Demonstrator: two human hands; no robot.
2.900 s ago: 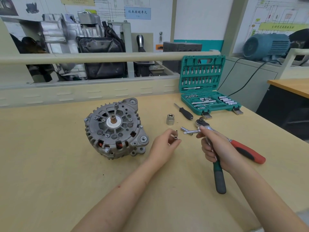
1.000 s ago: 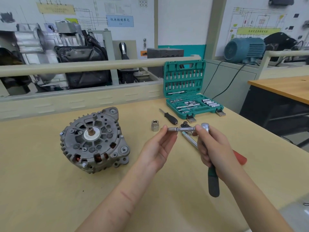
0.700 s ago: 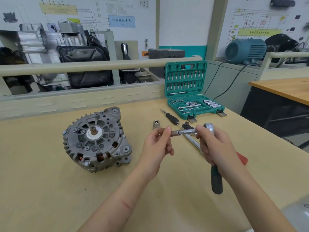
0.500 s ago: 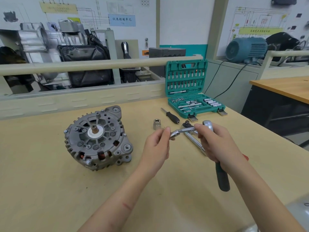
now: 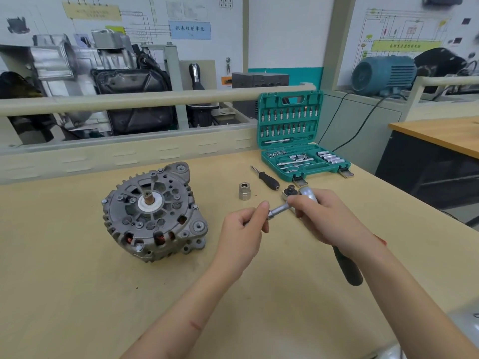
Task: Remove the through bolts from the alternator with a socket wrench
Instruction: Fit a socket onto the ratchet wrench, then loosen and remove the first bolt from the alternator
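A pale wooden worktop [image 5: 64,294] fills the lower view, lightly scuffed and speckled with small dark marks. Above it the left hand [image 5: 239,235] has its fingers curled round the tip of a short metal extension bar [image 5: 279,210], pinching it between thumb and forefinger. The right hand [image 5: 326,221] is closed round the socket wrench [image 5: 347,268] near its shiny head, the dark handle sticking out below the palm toward the worktop's near edge.

The alternator [image 5: 153,213] rests on the worktop well to the left of the left hand's fingers, tilted with its round face up, and no hand touches it. Just beyond the fingers stands a loose socket [image 5: 244,191], with a small black-handled driver [image 5: 267,178] beside it and another ratchet head [image 5: 289,191] lying close behind the right hand. Farther back on that side sits an open green tool case [image 5: 293,141], its lid upright with rows of bits.

A beige rail [image 5: 155,99] runs across behind the worktop. Beyond it are a cutaway gearbox display [image 5: 85,81], wiring diagrams [image 5: 404,35] on the wall, a blue-green electric motor [image 5: 383,75] and a second wooden desk [image 5: 440,136].
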